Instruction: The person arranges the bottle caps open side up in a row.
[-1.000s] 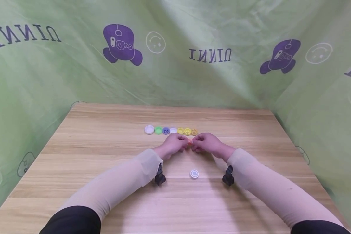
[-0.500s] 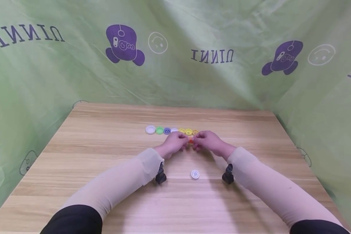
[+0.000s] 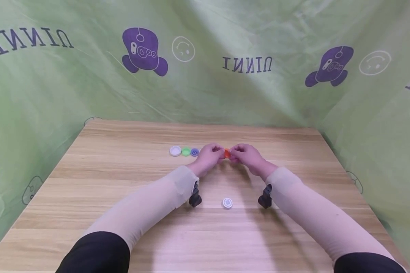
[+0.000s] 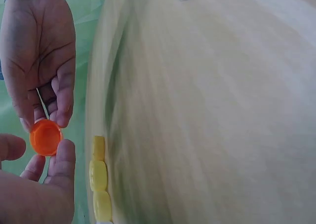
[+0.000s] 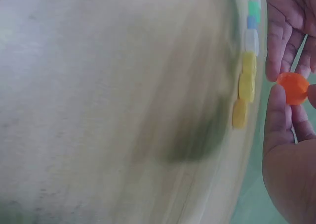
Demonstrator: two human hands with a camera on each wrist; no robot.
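Observation:
An orange bottle cap (image 3: 227,153) is held between the fingertips of my two hands. My left hand (image 3: 210,157) grips it from the left with curled fingers, and my right hand (image 3: 248,157) pinches it from the right. In the left wrist view the hollow side of the orange cap (image 4: 47,138) shows. Behind the hands runs a row of bottle caps: a white cap (image 3: 175,151), a green cap (image 3: 186,152) and a blue cap (image 3: 194,152) stay visible. The right wrist view also shows yellow caps (image 5: 246,87) and an amber cap (image 5: 239,113), which the hands hide in the head view.
A white cap (image 3: 227,203) with a printed mark lies alone on the wooden table (image 3: 89,178), nearer to me. Black wrist cameras hang below both sleeves. A green printed curtain (image 3: 205,94) encloses the table at the back and sides.
Both hands have moved away from me with the orange cap, up to the row. More of the cap's face shows now. The left hand covers more of the row; the lone white cap stays put.

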